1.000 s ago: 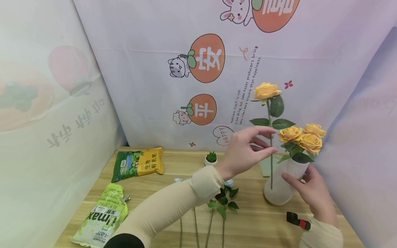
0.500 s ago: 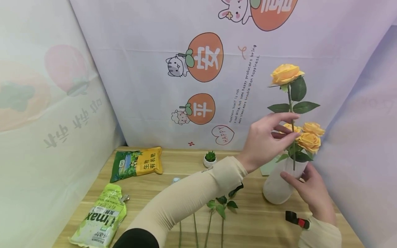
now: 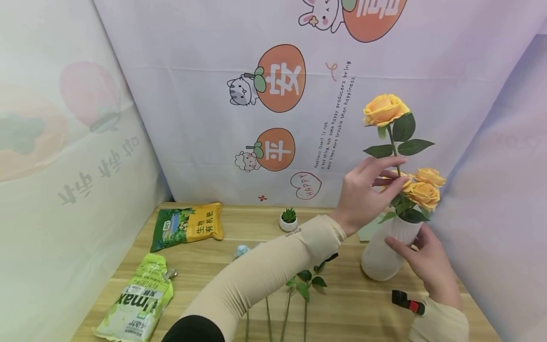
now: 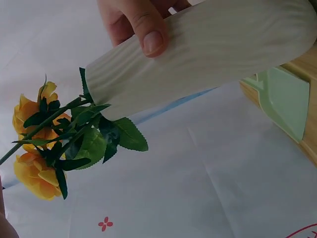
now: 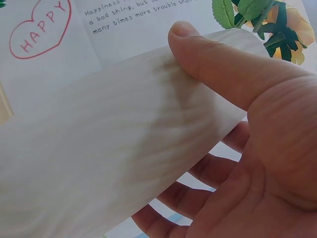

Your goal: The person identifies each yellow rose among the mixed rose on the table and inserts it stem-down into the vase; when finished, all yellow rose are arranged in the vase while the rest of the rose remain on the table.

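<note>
My left hand [image 3: 398,179] pinches the stem of a yellow rose [image 3: 383,109] between thumb and fingers, just above a white ribbed vase [image 3: 382,256]. The rose stands tall and leans a little left. Its lower stem is hidden among the two yellow roses [image 3: 423,187] in the vase mouth. My right hand [image 3: 420,259] grips the vase from the right, thumb [image 5: 208,54] pressed on its wall and fingers curled behind it. The left wrist view shows the vase [image 4: 208,54], that thumb [image 4: 146,29] and the roses [image 4: 34,148] at its mouth.
On the wooden table [image 3: 354,313] lie several leafy stems [image 3: 305,285], a light green bag [image 3: 136,299], a green and yellow bag [image 3: 188,225], a small potted succulent [image 3: 289,221] and a red and black clip [image 3: 408,302]. Printed cloth walls close in behind and on both sides.
My left hand has carried the rose up and to the right, from beside the vase to over its mouth, then lowered it slightly. The right hand has stayed on the vase.
</note>
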`<state>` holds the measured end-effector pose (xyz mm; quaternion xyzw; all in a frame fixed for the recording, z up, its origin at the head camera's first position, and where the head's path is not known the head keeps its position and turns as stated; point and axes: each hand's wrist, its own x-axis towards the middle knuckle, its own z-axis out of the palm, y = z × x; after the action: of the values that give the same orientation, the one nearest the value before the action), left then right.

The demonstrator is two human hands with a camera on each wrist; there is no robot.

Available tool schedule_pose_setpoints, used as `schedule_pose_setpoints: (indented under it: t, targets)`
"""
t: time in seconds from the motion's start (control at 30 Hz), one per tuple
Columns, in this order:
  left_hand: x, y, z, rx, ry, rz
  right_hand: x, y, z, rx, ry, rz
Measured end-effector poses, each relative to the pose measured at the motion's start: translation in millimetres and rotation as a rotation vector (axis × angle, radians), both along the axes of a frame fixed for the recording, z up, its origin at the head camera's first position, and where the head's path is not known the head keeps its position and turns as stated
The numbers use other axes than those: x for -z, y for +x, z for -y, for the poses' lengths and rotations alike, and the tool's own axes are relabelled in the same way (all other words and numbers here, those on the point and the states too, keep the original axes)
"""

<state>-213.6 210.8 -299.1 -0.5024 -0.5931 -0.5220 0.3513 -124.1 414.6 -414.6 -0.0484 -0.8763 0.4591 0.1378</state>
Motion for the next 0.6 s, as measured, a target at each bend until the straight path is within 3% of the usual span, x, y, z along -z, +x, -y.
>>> schedule_pose_setpoints:
  t: [0.37,0.6]
  targets:
    - [21.3,-4.8,-8.5,-0.042,-0.049,-0.043,-0.3,-1.2,-3.3,-0.009,-0.009,-0.011]
    - [37.9,-5.9,-17.9,0.016,0.020,0.122,-0.6,-3.8,-4.2,-0.009,-0.004,-0.011]
